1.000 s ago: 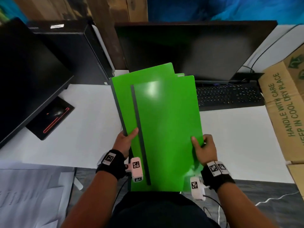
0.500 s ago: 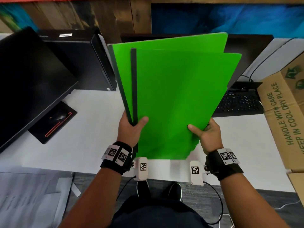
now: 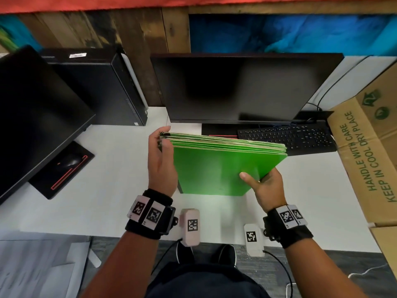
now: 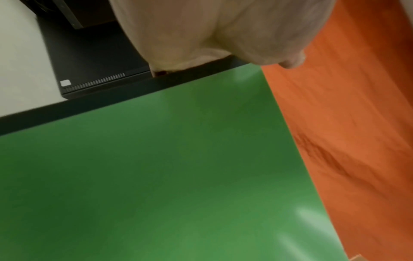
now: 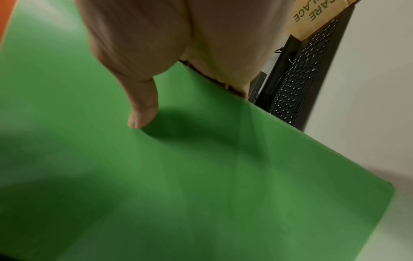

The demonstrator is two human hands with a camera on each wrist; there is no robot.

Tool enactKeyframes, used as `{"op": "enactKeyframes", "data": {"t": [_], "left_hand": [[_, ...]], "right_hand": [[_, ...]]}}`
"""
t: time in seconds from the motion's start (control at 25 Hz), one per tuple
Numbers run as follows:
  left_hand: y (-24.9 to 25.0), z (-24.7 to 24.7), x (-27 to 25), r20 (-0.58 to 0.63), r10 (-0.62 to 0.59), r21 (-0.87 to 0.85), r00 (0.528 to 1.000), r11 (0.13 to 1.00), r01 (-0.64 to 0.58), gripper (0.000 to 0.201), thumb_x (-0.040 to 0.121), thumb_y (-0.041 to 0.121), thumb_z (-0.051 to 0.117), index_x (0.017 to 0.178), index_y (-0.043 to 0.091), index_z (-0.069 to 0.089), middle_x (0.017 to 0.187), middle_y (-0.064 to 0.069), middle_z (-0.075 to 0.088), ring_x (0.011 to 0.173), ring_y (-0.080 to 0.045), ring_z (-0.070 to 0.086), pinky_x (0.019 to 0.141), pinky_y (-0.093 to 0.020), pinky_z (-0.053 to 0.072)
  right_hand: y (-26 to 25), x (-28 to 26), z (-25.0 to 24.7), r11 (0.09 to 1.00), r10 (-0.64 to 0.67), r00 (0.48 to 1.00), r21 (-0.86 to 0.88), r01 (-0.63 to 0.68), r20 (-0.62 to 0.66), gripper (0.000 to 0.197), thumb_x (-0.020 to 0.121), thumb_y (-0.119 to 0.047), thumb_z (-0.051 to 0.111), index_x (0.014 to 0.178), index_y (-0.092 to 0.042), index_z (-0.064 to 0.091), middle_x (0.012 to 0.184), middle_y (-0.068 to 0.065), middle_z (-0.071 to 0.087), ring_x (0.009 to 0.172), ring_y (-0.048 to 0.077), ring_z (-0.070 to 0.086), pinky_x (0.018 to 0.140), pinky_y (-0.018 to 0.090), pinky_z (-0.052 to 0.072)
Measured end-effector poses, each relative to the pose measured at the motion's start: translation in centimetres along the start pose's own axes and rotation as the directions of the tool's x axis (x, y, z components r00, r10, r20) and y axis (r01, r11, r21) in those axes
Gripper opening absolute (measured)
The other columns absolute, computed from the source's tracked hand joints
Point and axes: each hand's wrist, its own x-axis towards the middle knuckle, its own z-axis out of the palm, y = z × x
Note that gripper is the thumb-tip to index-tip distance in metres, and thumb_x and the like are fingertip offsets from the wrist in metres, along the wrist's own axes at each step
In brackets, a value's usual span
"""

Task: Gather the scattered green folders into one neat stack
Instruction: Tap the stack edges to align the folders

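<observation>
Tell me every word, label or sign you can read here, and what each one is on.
"HANDLE WITH CARE" and "KEEP IN COOL DRY PLACE": green print on the cardboard box, under recycling symbols.
"CARE" and "LACE", upside down and cut off: the same box in the right wrist view.
White sticker on the computer tower: too blurred to read.
Keyboard keys: too small to read.
Black-and-white square codes on the wrist bands: patterns, no words.
Green folders: no writing visible.

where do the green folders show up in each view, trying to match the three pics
Head: green folders at centre, held upright on the white desk between left hand and right hand.
Left wrist: green folders fill the lower middle, black spine edge towards the upper left.
Right wrist: green folders cover most of the picture, under the thumb.
Shared landmark: only the folders show in all three; the keyboard links head and right wrist.
</observation>
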Motion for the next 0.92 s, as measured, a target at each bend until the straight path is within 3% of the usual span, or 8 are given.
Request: {"op": "enactKeyframes", "data": {"t": [0.16,0.24,0.32,0.44,0.56,0.68,0.76,0.92], "left_hand": [[-0.3,0.8,0.5,-0.087,-0.006,0.043,0.996,0.999,0.010,0.035,0.099,0.036,0.026,0.096,0.010,0.049,0.088,-0.008,0.049,0.083,-0.023,0.048,0.078,-0.049,0.041],[-2.1,1.0,0.1,-0.094,-0.065,0.082,0.994,0.994,0.072,0.038,0.102,0.029,0.023,0.107,0.002,0.049,0.099,-0.020,0.053,0.093,-0.028,0.052,0.086,-0.049,0.038],[-4.4,0.6,-0.7,-0.073,-0.177,0.102,0.981,0.978,0.184,0.048,0.103,0.034,0.024,0.127,-0.004,0.042,0.122,-0.034,0.051,0.107,-0.033,0.050,0.099,-0.047,0.039],[-7.3,0.1,-3.0,0.043,-0.269,0.146,0.962,0.954,0.260,0.033,0.094,0.053,0.026,0.117,0.037,0.043,0.118,-0.025,0.053,0.105,-0.035,0.053,0.097,-0.054,0.044],[-9.0,-0.3,-4.2,0.058,-0.290,0.234,0.955,0.934,0.269,0.017,0.093,0.051,0.028,0.103,0.044,0.039,0.111,-0.018,0.054,0.102,-0.031,0.054,0.088,-0.036,0.048],[-8.7,-0.7,-3.5,0.028,-0.232,0.215,0.972,0.951,0.221,0.011,0.100,0.036,0.029,0.096,0.037,0.039,0.095,-0.006,0.050,0.082,-0.011,0.050,0.071,-0.015,0.040],[-8.6,-1.2,-3.2,-0.005,-0.217,0.246,0.976,0.946,0.212,0.015,0.104,0.028,0.029,0.094,0.030,0.041,0.084,0.004,0.046,0.068,0.005,0.045,0.063,-0.014,0.038],[-9.7,-3.5,-2.6,-0.051,-0.224,0.350,0.973,0.909,0.227,0.021,0.104,0.029,0.031,0.105,0.014,0.046,0.086,0.002,0.052,0.076,-0.007,0.050,0.066,-0.016,0.038]], "right_hand": [[0.7,-0.4,1.1,1.000,-0.025,0.999,-0.019,0.024,-0.045,0.043,0.081,-0.007,0.072,0.120,-0.007,0.054,0.111,-0.002,0.068,0.102,0.003,0.067,0.091,0.025,0.052],[1.0,-0.5,1.2,0.999,-0.033,0.998,-0.035,0.031,-0.057,0.046,0.085,-0.007,0.068,0.126,-0.006,0.049,0.115,-0.003,0.065,0.106,-0.001,0.064,0.093,0.022,0.049],[1.3,-0.2,1.3,0.999,-0.019,0.998,-0.035,0.017,-0.058,0.051,0.086,-0.008,0.066,0.132,-0.007,0.045,0.121,-0.001,0.064,0.113,0.007,0.061,0.097,0.024,0.047],[2.4,-0.4,1.6,0.997,0.030,0.998,-0.064,-0.034,-0.049,0.056,0.087,-0.011,0.065,0.138,-0.010,0.041,0.128,0.001,0.061,0.116,0.000,0.058,0.099,0.018,0.044],[2.9,-1.0,2.0,0.993,0.050,0.998,-0.108,-0.055,-0.050,0.052,0.089,-0.011,0.063,0.136,-0.010,0.041,0.123,-0.006,0.060,0.107,-0.019,0.053,0.092,0.005,0.041],[2.4,-0.6,2.8,0.994,0.058,0.995,-0.092,-0.066,-0.079,0.039,0.090,-0.007,0.061,0.123,-0.019,0.043,0.111,-0.017,0.059,0.097,-0.021,0.056,0.085,0.004,0.042],[1.9,-0.5,3.6,0.994,0.047,0.995,-0.091,-0.056,-0.093,0.035,0.090,-0.007,0.060,0.119,-0.018,0.043,0.106,-0.017,0.059,0.092,-0.020,0.057,0.082,0.004,0.042],[1.6,-0.7,5.8,0.984,0.102,0.993,-0.138,-0.110,-0.065,0.031,0.090,-0.014,0.061,0.115,-0.016,0.043,0.100,-0.013,0.060,0.088,-0.013,0.060,0.082,0.010,0.045]]}}
